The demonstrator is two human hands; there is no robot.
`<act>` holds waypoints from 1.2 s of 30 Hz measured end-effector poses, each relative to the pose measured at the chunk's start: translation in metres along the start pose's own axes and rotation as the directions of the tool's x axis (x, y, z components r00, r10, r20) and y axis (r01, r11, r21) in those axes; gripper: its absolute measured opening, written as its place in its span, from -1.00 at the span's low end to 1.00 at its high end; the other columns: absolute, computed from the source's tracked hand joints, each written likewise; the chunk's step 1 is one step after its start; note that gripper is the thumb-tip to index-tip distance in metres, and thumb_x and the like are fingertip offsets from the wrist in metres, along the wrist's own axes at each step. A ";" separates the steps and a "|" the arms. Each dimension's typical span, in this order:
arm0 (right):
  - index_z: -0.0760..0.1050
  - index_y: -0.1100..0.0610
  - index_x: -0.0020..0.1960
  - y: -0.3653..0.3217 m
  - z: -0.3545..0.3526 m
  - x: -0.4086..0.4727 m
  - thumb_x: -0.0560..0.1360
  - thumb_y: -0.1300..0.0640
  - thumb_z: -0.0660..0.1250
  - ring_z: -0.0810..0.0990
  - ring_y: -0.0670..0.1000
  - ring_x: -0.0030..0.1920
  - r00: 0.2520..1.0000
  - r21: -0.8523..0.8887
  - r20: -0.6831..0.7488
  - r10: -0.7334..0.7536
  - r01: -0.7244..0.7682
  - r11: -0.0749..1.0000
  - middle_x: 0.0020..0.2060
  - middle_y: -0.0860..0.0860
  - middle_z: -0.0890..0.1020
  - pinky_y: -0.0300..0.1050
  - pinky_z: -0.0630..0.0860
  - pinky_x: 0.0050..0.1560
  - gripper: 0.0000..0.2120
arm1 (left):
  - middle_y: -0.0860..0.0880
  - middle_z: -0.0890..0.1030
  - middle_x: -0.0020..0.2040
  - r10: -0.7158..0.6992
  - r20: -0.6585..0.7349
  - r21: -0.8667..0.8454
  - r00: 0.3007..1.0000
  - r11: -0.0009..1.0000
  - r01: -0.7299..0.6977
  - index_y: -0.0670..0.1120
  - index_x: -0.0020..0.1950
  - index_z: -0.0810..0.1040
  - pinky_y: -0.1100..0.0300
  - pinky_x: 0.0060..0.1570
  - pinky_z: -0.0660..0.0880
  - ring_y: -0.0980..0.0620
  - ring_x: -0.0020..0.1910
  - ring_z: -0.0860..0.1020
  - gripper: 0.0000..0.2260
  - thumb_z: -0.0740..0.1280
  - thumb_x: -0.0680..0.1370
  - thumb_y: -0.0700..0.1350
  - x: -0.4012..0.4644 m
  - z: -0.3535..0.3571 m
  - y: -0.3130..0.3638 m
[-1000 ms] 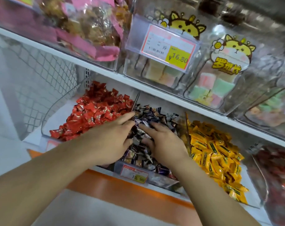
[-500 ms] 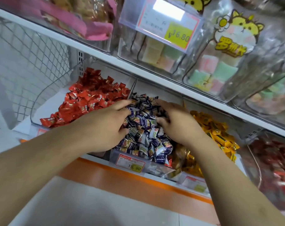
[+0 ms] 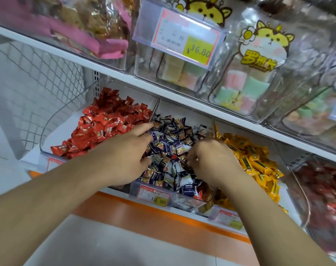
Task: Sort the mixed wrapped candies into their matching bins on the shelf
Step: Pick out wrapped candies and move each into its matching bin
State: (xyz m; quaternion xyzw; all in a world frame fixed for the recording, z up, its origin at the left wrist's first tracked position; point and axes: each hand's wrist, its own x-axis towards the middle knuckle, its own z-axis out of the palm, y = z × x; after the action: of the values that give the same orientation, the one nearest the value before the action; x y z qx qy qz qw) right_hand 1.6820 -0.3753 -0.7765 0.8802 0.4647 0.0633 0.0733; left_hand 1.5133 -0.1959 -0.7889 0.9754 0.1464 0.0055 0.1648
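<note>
Your left fingers (image 3: 144,131) reach forward, loosely spread, the index lying along the top of the dark blue and white candies (image 3: 171,150) while the thumb dips into the pile lower down; whether they pinch a piece you cannot tell. Your left hand (image 3: 125,152) rests on the left side of that heap. Your right hand (image 3: 211,160) sits on the right side of the same heap, its fingers (image 3: 192,156) curled downward into the wrappers, and the fingertips are buried, so whether they hold a candy cannot be told.

The dark candies fill the middle clear bin (image 3: 184,203) on the lower shelf, with a price tag (image 3: 153,194) on its front. Just to the left, the red candies (image 3: 105,125) are heaped in their own bin, apart from the dark ones behind a clear divider. Just to the right, the yellow candies (image 3: 255,162) fill the next bin, close beside your right wrist. Farther right, more red wrappers (image 3: 324,191) show blurred behind clear plastic.

Above, the upper shelf (image 3: 125,77) carries clear tubs of pastel blocks (image 3: 242,83) and a yellow price label (image 3: 198,49).
</note>
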 end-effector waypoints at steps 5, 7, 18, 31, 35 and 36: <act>0.69 -0.08 0.20 -0.013 0.007 0.007 0.54 0.08 0.44 0.59 -0.04 0.20 0.986 0.355 -0.002 -0.169 0.159 0.921 0.14 -0.15 0.69 0.02 0.57 0.25 -0.76 | 0.27 -0.10 0.63 0.014 -0.034 -0.011 0.999 1.000 -0.015 0.01 0.51 0.34 0.09 -0.14 0.60 0.16 -0.17 0.59 -0.55 0.28 0.66 0.11 0.004 0.001 -0.001; 0.60 -0.12 0.35 -0.020 0.011 0.010 0.54 0.09 0.43 0.60 -0.06 0.25 0.977 0.415 0.076 -0.199 0.150 0.897 0.27 -0.14 0.65 0.01 0.58 0.27 -0.61 | 0.25 -0.08 0.63 0.014 -0.040 -0.011 0.999 1.000 -0.014 0.02 0.51 0.34 0.11 -0.15 0.59 0.15 -0.15 0.59 -0.56 0.28 0.66 0.10 0.005 0.000 0.000; 0.34 -0.25 0.54 -0.009 0.007 0.032 0.48 0.11 0.55 0.52 0.01 0.37 0.958 0.466 0.283 0.039 -0.173 0.867 0.48 -0.10 0.48 -0.16 0.49 0.30 -0.26 | 0.26 -0.08 0.63 0.019 -0.042 -0.006 0.999 1.000 -0.020 -0.02 0.45 0.39 0.16 -0.27 0.53 0.12 -0.32 0.54 -0.60 0.29 0.65 0.09 0.002 0.001 0.000; 0.56 -0.08 0.38 -0.018 0.020 0.032 0.55 0.22 0.41 0.59 -0.10 0.07 0.970 0.467 0.217 0.107 -0.199 0.862 0.05 -0.20 0.64 -0.22 0.53 0.14 -0.56 | 0.30 -0.12 0.62 0.016 -0.032 -0.057 0.999 0.998 -0.018 -0.02 0.40 0.42 0.12 -0.14 0.57 0.18 -0.11 0.58 -0.65 0.30 0.66 0.06 -0.001 0.000 -0.002; 0.61 -0.08 0.32 -0.018 0.021 0.033 0.54 0.24 0.41 0.59 -0.11 -0.01 0.972 0.459 0.208 0.109 -0.195 0.867 -0.03 -0.19 0.63 -0.24 0.51 0.02 -0.60 | 0.30 -0.09 0.62 0.019 -0.047 -0.071 0.999 0.997 -0.022 -0.01 0.42 0.41 0.12 -0.08 0.57 0.18 -0.12 0.54 -0.65 0.30 0.66 0.05 0.000 0.000 -0.003; 0.62 -0.07 0.30 -0.018 0.021 0.033 0.54 0.23 0.41 0.58 -0.09 0.00 0.972 0.452 0.211 0.106 -0.193 0.871 -0.01 -0.16 0.63 -0.23 0.50 0.01 -0.63 | 0.30 -0.09 0.62 0.020 -0.049 -0.072 0.999 0.997 -0.024 -0.01 0.42 0.42 0.12 -0.08 0.57 0.17 -0.10 0.54 -0.65 0.30 0.66 0.05 0.001 0.000 -0.003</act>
State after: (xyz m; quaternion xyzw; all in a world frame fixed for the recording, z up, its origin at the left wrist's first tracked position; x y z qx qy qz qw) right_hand 1.6896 -0.3391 -0.7987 0.9071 0.3878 -0.1248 -0.1056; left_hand 1.5132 -0.1929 -0.7901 0.9699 0.1394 0.0363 0.1962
